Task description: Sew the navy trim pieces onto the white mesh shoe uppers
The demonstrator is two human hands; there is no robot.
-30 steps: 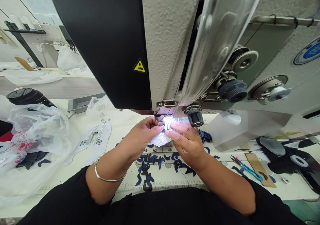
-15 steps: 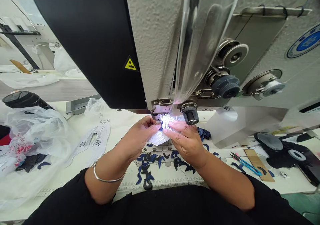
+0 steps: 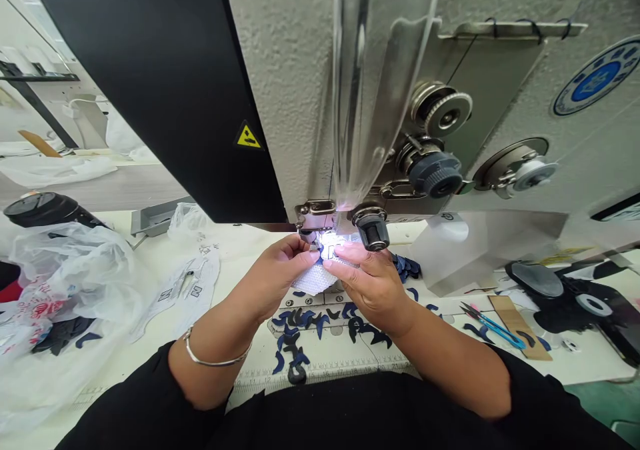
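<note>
Under the lit needle area of a sewing machine [image 3: 307, 103] lies a white mesh fabric piece [image 3: 315, 281] with a dark-outlined letter mark. My left hand [image 3: 280, 263] pinches its left edge, thumb and forefinger together close to the presser foot. A small dark blue scrap shows by that thumb tip. My right hand [image 3: 373, 283] grips the fabric from the right, thumb and fingers reaching over it beside the letter. Several dark blue and black curved pieces [image 3: 300, 317] are scattered on the machine bed in front of my hands.
At left, a clear plastic bag [image 3: 95, 270] and a white shoe-upper-shaped piece [image 3: 187, 287] marked with N letters. At right, blue-handled thread snips [image 3: 495, 327] near a brown card strip [image 3: 520, 327] and a black device [image 3: 565, 303]. A printed ruler [image 3: 325, 373] runs along the front.
The camera view has shifted slightly, so the machine head appears further left. Both hands keep hold of the fabric in nearly the same place by the needle.
</note>
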